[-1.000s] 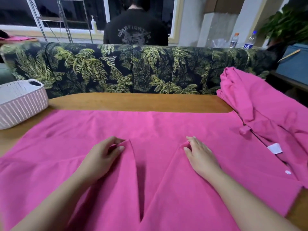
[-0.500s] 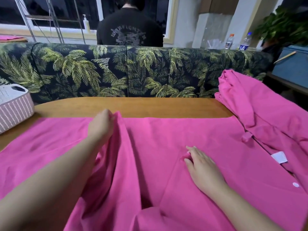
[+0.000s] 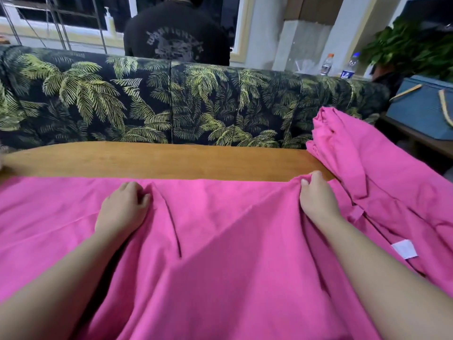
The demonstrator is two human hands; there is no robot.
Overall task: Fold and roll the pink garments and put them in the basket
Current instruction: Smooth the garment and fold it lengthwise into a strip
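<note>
1. While a pink garment (image 3: pixel 220 241) lies spread across the wooden table (image 3: pixel 159 160), the left hand (image 3: pixel 122 207) grips a fold near its far edge with curled fingers.
2. The right hand (image 3: pixel 316 195) pinches the far edge to the right, beside more pink cloth (image 3: pixel 382 168).

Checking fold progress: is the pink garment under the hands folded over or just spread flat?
Folded over: the pink garment shows a doubled layer reaching its far edge, gripped by the left hand and right hand.
</note>
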